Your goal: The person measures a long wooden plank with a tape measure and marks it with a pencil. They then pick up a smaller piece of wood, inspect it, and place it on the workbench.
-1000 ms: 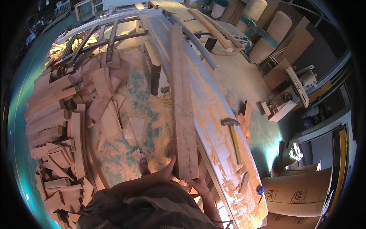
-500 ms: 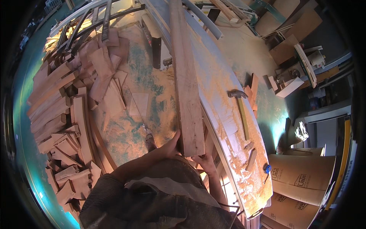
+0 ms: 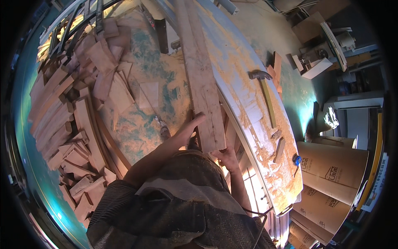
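While left fingers (image 3: 199,119) clasp plank (image 3: 203,91), right fingers (image 3: 220,155) touch its near end, closure unclear.

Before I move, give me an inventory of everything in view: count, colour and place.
Wooden beam: one, brown, running from the top edge to the centre
Table: one, pale with sawdust, right of centre
Hammer: one, yellow handle, on the table
Small wood strip: one, brown, below the hammer
Small object: one, blue, at the table's right edge
Cardboard packaging: several, brown, lower right
Wood offcuts: many, brown, piled left
Bars: several, dark, upper left
Floor: one, green under sawdust, around the table
Left hand: one, bare, thumb over the beam's left edge
Right hand: one, bare, at the beam's near end
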A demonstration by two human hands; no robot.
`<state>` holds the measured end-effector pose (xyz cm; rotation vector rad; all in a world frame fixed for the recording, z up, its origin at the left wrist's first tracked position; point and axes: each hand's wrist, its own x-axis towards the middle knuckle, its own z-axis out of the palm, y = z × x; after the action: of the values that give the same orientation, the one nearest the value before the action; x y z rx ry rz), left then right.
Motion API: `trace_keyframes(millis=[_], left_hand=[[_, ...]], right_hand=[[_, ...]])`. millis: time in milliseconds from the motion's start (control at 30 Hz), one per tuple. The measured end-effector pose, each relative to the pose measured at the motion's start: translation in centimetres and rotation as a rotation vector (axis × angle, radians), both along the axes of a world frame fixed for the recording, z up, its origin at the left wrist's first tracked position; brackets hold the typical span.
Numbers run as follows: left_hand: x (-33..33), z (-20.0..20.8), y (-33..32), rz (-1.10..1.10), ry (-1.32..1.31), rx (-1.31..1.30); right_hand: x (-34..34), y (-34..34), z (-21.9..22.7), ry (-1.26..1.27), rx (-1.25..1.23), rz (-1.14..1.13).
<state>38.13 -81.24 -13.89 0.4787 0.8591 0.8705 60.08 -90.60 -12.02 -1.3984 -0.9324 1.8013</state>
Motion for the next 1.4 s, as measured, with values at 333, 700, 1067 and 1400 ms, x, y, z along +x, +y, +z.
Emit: trace_keyframes(millis=[333,700,1067,1400], left_hand=[[-0.1,-0.1,0.7,0.046,0.049,0.08],[0.2,-2.0,0.8,0.073,0.107,0.107],[0.2,-1.7,0.9,0.057,0.1,0.114],[0.1,-0.5,0.8,0.07,0.082,0.207]], right_hand=[[0.1,0.4,0.4,-0.045,-0.007,0.021],[0.5,0.4,-0.6,0.025,0.06,0.028],[1.1,0.0,-2.9,0.095,0.08,0.035],[1.2,-0.3,-2.7,0.099,0.078,0.059]])
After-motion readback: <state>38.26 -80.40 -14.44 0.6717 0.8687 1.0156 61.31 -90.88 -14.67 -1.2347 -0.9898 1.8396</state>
